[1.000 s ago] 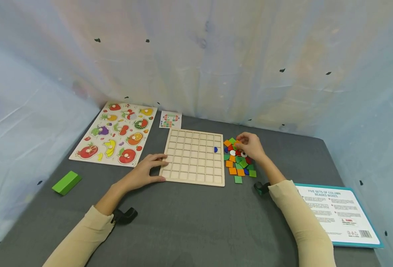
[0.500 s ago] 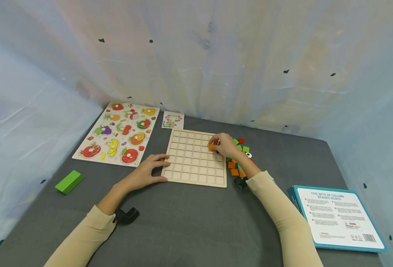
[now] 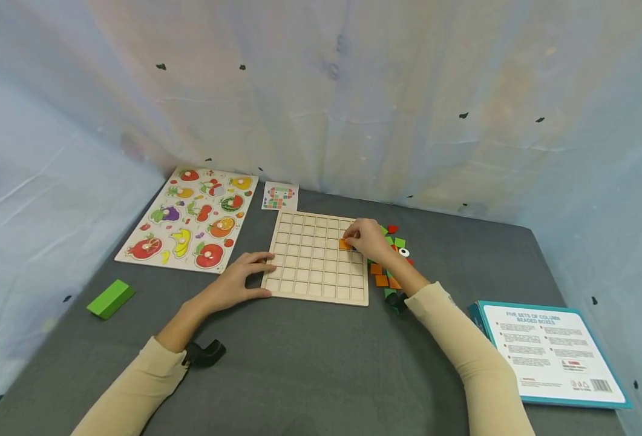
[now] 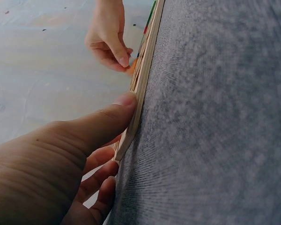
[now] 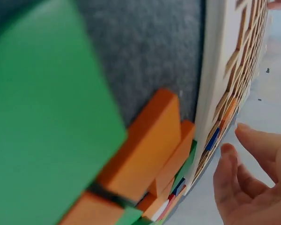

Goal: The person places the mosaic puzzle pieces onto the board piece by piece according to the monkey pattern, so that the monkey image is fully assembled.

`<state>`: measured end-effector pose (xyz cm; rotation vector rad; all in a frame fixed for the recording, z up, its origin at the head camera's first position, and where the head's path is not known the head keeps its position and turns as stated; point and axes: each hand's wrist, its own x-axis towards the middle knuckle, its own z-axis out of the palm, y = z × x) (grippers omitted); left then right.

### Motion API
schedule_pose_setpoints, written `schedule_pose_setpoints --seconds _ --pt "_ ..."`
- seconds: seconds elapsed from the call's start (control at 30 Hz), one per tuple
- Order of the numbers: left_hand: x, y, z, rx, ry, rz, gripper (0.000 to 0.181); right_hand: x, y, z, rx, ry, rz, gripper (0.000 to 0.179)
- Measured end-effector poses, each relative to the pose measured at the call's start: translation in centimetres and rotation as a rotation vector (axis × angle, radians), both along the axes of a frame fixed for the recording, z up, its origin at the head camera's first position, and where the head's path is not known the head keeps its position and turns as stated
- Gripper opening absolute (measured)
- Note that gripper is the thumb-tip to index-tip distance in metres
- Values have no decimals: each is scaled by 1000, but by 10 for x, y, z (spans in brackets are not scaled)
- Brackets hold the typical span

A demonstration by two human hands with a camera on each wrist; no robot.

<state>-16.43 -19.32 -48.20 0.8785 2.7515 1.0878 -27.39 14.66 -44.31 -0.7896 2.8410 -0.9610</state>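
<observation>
The wooden grid board [image 3: 315, 281] lies flat in front of me. My left hand [image 3: 237, 281] rests on its left edge, thumb at the near corner and fingers spread further up. In the left wrist view the thumb of this left hand [image 4: 61, 140] touches the board's rim. Over the upper right cells is my right hand [image 3: 368, 237], its fingertips at an orange square tile [image 3: 344, 244]. The right wrist view shows a gap between thumb and finger, with the orange tile [image 5: 228, 114] on the grid beside a blue tile [image 5: 212, 139].
Loose coloured tiles [image 3: 382, 280] lie right of the board, partly hidden by my right arm. A pattern card [image 3: 280, 196] and fruit puzzle [image 3: 187, 218] are at the back left. A green block [image 3: 111, 299] is left, and a teal-edged box [image 3: 557, 354] right.
My right hand has moved left from the tile pile to the board, bringing an orange tile to the upper right cells. The left hand has stayed on the board's edge.
</observation>
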Motion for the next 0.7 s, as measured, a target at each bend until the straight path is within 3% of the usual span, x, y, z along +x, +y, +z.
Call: schedule_pose_setpoints --seconds 0.23,0.3,0.47,0.53,0.7 --pt "-1 -1 -1 -3 1 6 57 26 7 3 277 302 93 24" --pt "-1 -2 -1 -9 4 7 57 38 8 2 373 336 124 35" --pt "-2 -5 -1 -9 10 7 58 58 4 1 497 199 170 56" --pt "-2 -4 -1 -6 11 2 58 60 5 1 474 143 163 58" --pt "0 -1 0 0 -2 -11 60 61 16 3 373 111 58 53"
